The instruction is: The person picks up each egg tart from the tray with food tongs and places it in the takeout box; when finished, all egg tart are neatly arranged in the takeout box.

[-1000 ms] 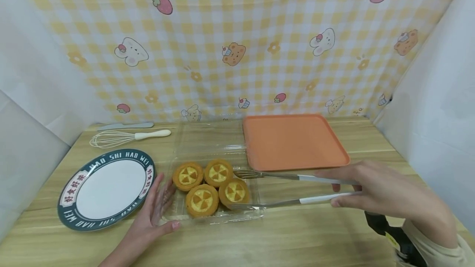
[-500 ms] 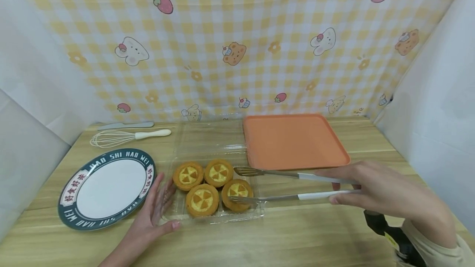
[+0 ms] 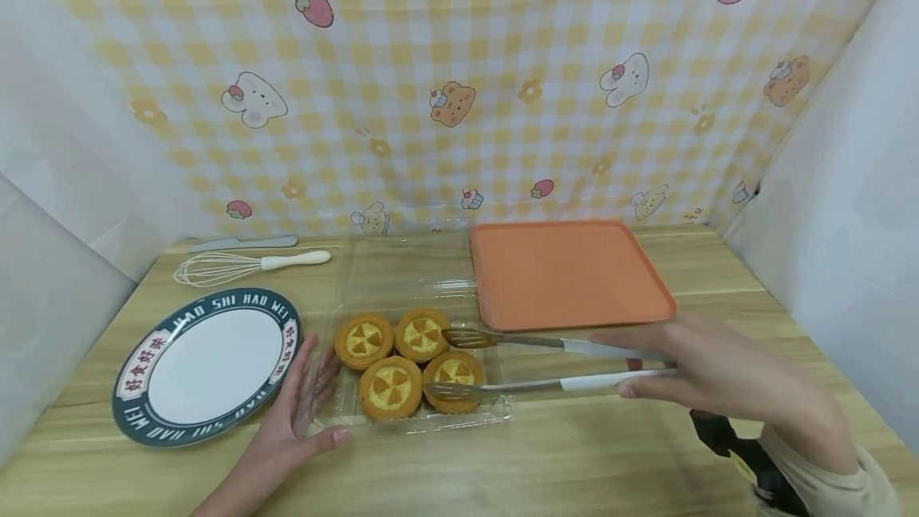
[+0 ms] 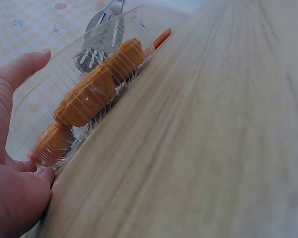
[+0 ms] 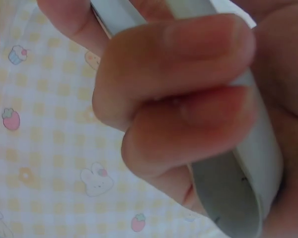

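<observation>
My right hand (image 3: 718, 373) grips a pair of metal food tongs (image 3: 527, 384) by their white handles, fingers curled round them in the right wrist view. One slotted tip lies over the front-right egg tart (image 3: 459, 372); the other is beside the back-right tart (image 3: 420, 333). Several tarts sit in an opened clear plastic box (image 3: 459, 424). My left hand (image 3: 283, 421) rests against the box's left wall, thumb extended near the front edge. In the left wrist view, the tarts (image 4: 87, 96) show through the box wall, with the tongs' slotted head (image 4: 107, 32) behind.
A dark-rimmed plate (image 3: 215, 365) stands left of the box. Behind it lie a whisk (image 3: 280, 262) and a grey knife (image 3: 244, 244). The orange tray (image 3: 574, 274) is at the back right, beside the box's raised clear lid (image 3: 405, 262). A checked cloth (image 3: 459, 158) hangs behind the table.
The front-right tart first shifted slightly right, then back left. The tongs' front arm moved up over it, and my right hand moved a little left with the tongs. My left hand stays put.
</observation>
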The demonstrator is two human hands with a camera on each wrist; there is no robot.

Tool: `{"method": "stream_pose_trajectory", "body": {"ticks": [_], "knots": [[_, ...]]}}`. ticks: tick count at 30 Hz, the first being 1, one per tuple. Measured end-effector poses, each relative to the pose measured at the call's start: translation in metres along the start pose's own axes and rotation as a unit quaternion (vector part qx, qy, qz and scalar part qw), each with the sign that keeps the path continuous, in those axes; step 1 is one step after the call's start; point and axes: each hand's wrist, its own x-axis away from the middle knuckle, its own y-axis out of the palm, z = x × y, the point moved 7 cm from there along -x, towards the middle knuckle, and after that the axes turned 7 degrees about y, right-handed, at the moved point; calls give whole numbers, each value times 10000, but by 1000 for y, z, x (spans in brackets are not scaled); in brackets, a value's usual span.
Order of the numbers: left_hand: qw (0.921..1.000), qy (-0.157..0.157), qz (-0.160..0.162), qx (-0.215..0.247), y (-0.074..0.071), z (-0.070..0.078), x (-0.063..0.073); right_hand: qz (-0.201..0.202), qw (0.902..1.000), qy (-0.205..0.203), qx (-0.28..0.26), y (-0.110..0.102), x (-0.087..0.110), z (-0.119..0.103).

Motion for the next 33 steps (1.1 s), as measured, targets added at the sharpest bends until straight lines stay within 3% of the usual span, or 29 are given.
{"method": "stream_pose_trajectory", "body": {"ticks": [4,10,16,21,25,33], "knots": [[10000,12,4,-4,0,0,0,90,9996,184,-193,-7,4,8],[10000,15,9,-25,0,0,0,604,9909,1198,57,-28,17,38],[9999,127,14,-25,-1,0,2,1070,9741,1964,329,-41,33,81],[9999,122,8,-23,-1,0,1,1325,9532,2642,637,-44,55,125],[9999,115,-11,-62,0,-1,2,1450,9363,3116,726,-38,76,161],[9998,130,13,-159,-2,0,4,1649,9124,3619,967,-18,108,215]]}}
